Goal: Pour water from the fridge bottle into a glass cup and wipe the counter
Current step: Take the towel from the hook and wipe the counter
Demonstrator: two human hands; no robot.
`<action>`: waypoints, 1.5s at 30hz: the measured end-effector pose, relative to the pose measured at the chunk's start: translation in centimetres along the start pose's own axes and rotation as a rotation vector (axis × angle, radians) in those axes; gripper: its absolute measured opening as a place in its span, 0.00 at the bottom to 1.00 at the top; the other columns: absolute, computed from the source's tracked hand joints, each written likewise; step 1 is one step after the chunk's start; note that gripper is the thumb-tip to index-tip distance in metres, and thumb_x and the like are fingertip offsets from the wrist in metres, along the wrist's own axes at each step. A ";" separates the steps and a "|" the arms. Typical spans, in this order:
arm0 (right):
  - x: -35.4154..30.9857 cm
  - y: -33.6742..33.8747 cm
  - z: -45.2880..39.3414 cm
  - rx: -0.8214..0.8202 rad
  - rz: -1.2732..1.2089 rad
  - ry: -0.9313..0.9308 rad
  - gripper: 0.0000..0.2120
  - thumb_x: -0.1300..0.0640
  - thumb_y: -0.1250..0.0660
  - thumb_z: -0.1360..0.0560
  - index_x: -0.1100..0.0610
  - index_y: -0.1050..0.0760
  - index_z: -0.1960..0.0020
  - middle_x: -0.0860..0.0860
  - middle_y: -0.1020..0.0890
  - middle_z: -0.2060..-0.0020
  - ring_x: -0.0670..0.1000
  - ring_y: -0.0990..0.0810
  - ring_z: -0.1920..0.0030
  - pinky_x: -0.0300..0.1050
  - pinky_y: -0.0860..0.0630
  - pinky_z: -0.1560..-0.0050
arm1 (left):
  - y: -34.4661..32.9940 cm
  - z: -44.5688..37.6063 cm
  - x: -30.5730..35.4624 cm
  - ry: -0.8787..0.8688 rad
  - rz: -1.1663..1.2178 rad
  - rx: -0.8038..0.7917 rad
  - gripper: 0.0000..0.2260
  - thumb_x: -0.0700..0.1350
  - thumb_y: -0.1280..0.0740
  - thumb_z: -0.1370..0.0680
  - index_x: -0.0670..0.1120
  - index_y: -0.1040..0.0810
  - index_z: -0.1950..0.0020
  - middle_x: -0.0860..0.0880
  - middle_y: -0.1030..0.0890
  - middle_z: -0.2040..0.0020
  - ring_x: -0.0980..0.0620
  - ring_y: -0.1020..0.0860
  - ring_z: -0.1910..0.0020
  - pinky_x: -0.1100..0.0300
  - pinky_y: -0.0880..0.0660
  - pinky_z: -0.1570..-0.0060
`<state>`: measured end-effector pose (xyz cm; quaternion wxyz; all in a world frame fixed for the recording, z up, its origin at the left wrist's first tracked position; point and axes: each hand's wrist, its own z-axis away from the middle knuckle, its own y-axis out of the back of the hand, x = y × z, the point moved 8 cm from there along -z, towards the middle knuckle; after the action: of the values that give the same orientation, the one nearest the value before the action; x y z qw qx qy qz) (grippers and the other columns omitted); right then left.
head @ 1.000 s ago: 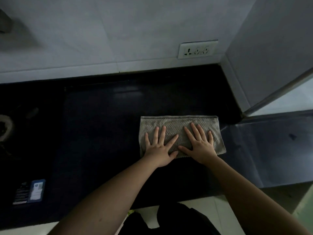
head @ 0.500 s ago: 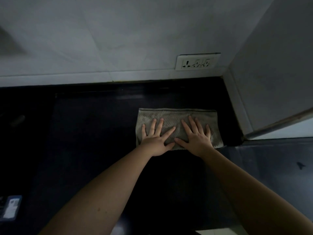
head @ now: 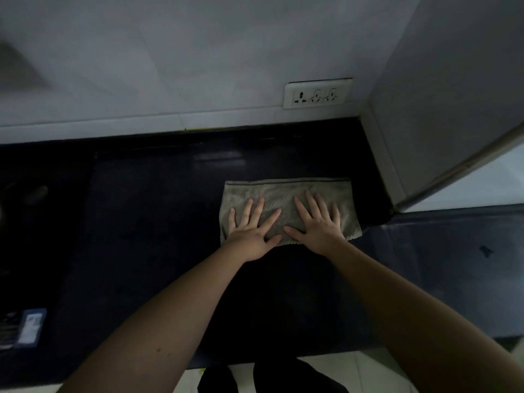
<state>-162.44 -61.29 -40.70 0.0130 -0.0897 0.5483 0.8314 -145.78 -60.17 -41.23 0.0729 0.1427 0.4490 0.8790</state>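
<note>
Below the socket (head: 317, 93), a grey cloth (head: 286, 198) lies flat on the dark counter (head: 141, 222); left hand (head: 251, 235) and right hand (head: 319, 226) press it side by side, fingers spread, gripping nothing

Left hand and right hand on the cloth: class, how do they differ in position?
The left hand lies on the cloth's left half, its heel past the near edge; the right hand lies on the right half. The left thumb points right, the right thumb left, nearly meeting. Both lie flat, fingers spread, palms down.
</note>
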 end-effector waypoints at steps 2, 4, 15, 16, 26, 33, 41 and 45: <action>-0.5 -0.7 1.5 0.012 -0.006 -0.009 0.42 0.24 0.57 0.28 0.43 0.66 0.22 0.48 0.66 0.23 0.50 0.68 0.24 0.60 0.67 0.26 | -0.9 1.2 -0.1 -0.010 -0.015 0.006 0.30 0.71 0.56 0.23 0.69 0.69 0.26 0.54 0.78 0.26 0.50 0.78 0.28 0.38 0.74 0.31; -1.3 -1.4 2.9 0.033 -0.014 -0.008 0.42 0.24 0.57 0.28 0.43 0.66 0.22 0.48 0.66 0.23 0.51 0.68 0.24 0.60 0.68 0.26 | -1.8 2.5 -0.4 -0.005 -0.025 -0.002 0.30 0.71 0.56 0.23 0.69 0.69 0.27 0.54 0.78 0.27 0.50 0.77 0.28 0.38 0.73 0.31; -5.3 -5.9 12.2 0.046 -0.049 -0.035 0.40 0.26 0.55 0.26 0.43 0.66 0.23 0.47 0.66 0.23 0.50 0.69 0.24 0.60 0.69 0.27 | -7.0 10.8 -0.9 -0.057 -0.097 0.032 0.30 0.71 0.58 0.23 0.67 0.70 0.27 0.51 0.78 0.26 0.47 0.77 0.28 0.35 0.70 0.31; -5.8 -6.3 13.0 0.037 -0.054 -0.041 0.40 0.26 0.55 0.26 0.43 0.66 0.23 0.47 0.66 0.23 0.50 0.69 0.24 0.60 0.69 0.27 | -7.6 11.6 -1.0 -0.067 -0.103 0.034 0.30 0.71 0.59 0.23 0.67 0.71 0.27 0.51 0.78 0.26 0.47 0.77 0.28 0.35 0.71 0.31; -7.8 -5.8 16.3 0.104 -0.119 -0.091 0.35 0.29 0.59 0.25 0.44 0.45 0.22 0.48 0.48 0.21 0.52 0.54 0.22 0.59 0.58 0.24 | -8.6 15.4 -1.7 -0.093 -0.018 0.065 0.32 0.71 0.55 0.23 0.66 0.68 0.25 0.52 0.70 0.22 0.49 0.70 0.24 0.39 0.66 0.27; -5.5 -0.9 12.8 0.270 -0.251 -0.135 0.17 0.49 0.42 0.19 0.51 0.27 0.32 0.50 0.27 0.33 0.55 0.33 0.32 0.53 0.40 0.32 | -2.2 13.4 -2.6 -0.062 0.134 0.307 0.31 0.59 0.40 0.21 0.57 0.49 0.21 0.51 0.30 0.27 0.46 0.31 0.31 0.47 0.33 0.35; -4.0 0.5 8.3 0.110 -0.235 -0.167 0.18 0.49 0.43 0.18 0.49 0.32 0.30 0.51 0.29 0.33 0.54 0.35 0.31 0.53 0.42 0.30 | 0.6 8.2 -4.4 -0.032 0.244 0.254 0.20 0.52 0.34 0.21 0.51 0.28 0.30 0.48 0.31 0.38 0.47 0.31 0.38 0.51 0.29 0.39; -4.4 0.5 7.9 0.050 -0.183 -0.150 0.17 0.48 0.39 0.20 0.49 0.32 0.32 0.52 0.27 0.36 0.55 0.33 0.34 0.53 0.40 0.32 | 1.1 7.3 -4.8 -0.011 0.156 0.196 0.16 0.58 0.31 0.24 0.51 0.24 0.41 0.49 0.30 0.40 0.48 0.32 0.38 0.52 0.31 0.40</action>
<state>-159.28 -53.95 -36.53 0.1322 -0.0764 0.5559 0.8171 -138.90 -56.47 -37.20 -0.0073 0.1886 0.5200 0.8331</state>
